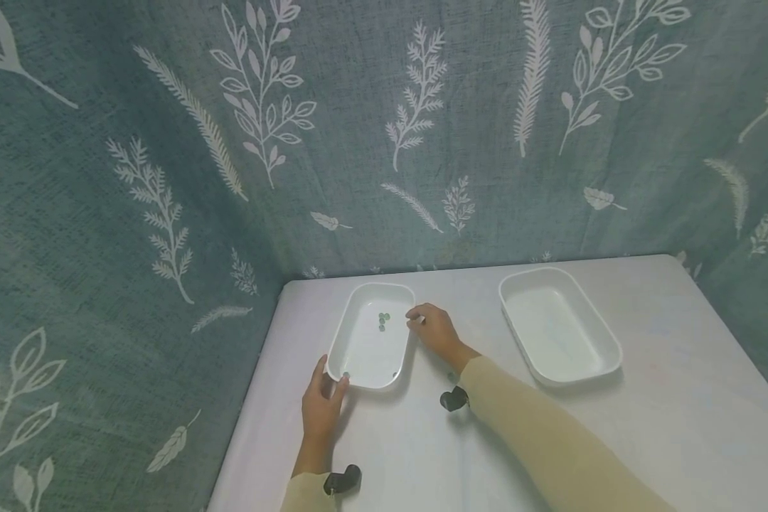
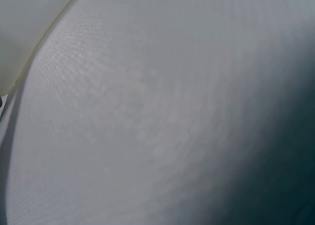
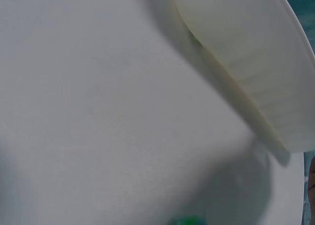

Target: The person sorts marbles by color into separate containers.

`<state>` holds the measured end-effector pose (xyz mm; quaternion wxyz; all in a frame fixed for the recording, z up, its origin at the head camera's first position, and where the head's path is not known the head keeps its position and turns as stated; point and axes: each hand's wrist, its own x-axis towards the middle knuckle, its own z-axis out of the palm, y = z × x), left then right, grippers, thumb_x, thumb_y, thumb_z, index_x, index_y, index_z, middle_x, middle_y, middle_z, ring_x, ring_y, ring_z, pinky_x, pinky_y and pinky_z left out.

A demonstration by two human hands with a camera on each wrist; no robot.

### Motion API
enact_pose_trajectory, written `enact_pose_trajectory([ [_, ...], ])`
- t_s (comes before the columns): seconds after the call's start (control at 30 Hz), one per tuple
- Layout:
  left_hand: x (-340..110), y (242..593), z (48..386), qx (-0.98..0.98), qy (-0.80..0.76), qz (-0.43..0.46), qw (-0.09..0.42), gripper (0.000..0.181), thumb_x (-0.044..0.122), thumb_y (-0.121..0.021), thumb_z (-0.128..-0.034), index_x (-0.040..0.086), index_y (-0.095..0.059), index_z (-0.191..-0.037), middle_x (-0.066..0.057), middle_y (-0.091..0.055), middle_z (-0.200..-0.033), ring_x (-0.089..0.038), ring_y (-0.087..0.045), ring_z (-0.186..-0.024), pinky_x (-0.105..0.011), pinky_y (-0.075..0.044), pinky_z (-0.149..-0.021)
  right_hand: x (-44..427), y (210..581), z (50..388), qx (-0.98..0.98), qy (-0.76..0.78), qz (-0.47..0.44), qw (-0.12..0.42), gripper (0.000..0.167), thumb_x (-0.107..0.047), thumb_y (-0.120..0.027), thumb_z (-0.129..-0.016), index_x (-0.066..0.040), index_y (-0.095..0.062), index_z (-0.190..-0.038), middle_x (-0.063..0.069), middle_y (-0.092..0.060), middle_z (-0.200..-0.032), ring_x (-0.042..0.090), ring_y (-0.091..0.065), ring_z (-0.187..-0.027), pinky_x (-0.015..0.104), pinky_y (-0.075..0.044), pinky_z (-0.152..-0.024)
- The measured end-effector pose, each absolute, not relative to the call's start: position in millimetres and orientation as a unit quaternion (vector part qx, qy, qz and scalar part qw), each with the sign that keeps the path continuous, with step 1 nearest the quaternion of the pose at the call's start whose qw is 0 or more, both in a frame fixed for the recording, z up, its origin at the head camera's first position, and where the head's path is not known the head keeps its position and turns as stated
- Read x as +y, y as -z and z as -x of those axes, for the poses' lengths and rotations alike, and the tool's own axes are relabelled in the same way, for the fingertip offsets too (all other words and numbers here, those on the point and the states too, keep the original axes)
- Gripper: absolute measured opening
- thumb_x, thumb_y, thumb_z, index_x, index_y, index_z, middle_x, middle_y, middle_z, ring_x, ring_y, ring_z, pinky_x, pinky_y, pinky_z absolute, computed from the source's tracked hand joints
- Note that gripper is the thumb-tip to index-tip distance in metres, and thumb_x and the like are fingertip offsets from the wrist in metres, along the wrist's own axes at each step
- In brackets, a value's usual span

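At the left of the table, a white rectangular tray (image 1: 370, 348) lies between the two hands. The left hand (image 1: 321, 409) grips its near left corner, thumb and fingers spread around the rim. With bent fingers, the right hand (image 1: 436, 328) holds the right rim. Several small round green pieces (image 1: 382, 321) lie clustered on the tray floor; too small to tell their kind. Two darker ones sit by the near edge, one beside the left thumb. A green piece (image 3: 189, 221) shows on the table in the right wrist view. The left wrist view shows mostly tablecloth.
A second, larger white tray (image 1: 553, 327) stands to the right, beyond the right forearm. The white-covered table (image 1: 416, 455) meets a green leaf-patterned curtain (image 1: 358, 213) at the back and left. Black wrist cameras (image 1: 343, 481) are strapped to both wrists.
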<state>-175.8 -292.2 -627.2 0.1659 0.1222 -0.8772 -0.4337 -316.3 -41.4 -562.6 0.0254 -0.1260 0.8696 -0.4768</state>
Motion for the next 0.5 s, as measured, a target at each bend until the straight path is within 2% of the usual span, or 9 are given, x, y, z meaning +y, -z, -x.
enact_pose_trajectory([
  [0.27,-293.4,628.5,176.8,-0.875,0.438,-0.126,0.164,0.07,0.048,-0.065,-0.0898,0.027,-0.037,-0.15,-0.002,-0.044,-0.149,-0.028,-0.034,-0.14,-0.059,-0.022,-0.112,-39.9,569.0,310.9,0.877,0.464,0.119,0.038,0.013,-0.02,-0.066,-0.093,-0.014,-0.07,-0.104,-0.002,-0.066,-0.103,0.013,-0.057,-0.082,0.029,-0.051,-0.074],
  [0.5,-292.2,626.9,177.6,-0.88,0.424,-0.128,0.169,0.07,0.047,-0.066,-0.0898,0.024,-0.038,-0.15,-0.004,-0.044,-0.149,-0.03,-0.036,-0.138,-0.06,-0.021,-0.112,-21.2,571.4,290.7,0.877,0.461,0.133,0.035,0.015,-0.024,-0.066,-0.094,-0.015,-0.069,-0.106,-0.006,-0.065,-0.097,0.01,-0.056,-0.078,0.027,-0.051,-0.068],
])
